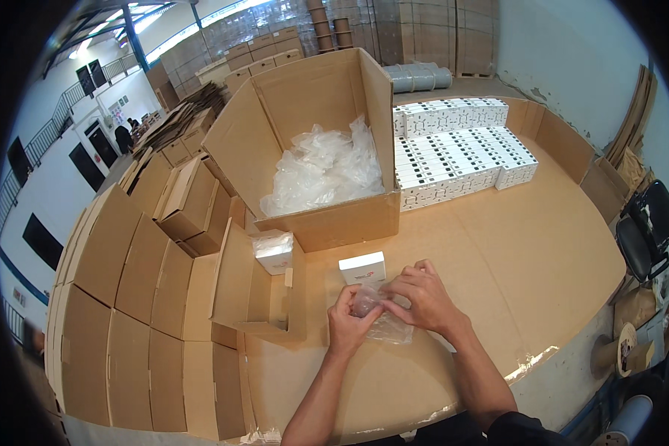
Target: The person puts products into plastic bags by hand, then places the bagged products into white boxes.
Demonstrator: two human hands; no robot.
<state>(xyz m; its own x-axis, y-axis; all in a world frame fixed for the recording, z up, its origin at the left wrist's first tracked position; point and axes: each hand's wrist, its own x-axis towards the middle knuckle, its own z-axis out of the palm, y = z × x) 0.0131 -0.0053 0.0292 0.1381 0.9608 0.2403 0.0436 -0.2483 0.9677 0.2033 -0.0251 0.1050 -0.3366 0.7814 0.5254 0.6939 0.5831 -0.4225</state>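
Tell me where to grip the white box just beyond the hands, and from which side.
Grip the box by its left and right sides near the top, probably best from above: its flat top is uncovered, while left hand, right hand and bag crowd its near face.

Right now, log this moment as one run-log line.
left hand: pinching clear plastic bag | right hand: pinching same bag | small white box: just beyond hands | large open carton: holds crumpled clear plastic

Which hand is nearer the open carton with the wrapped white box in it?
Left. The left hand is right of the open carton, across a gap; the right hand is farther right.
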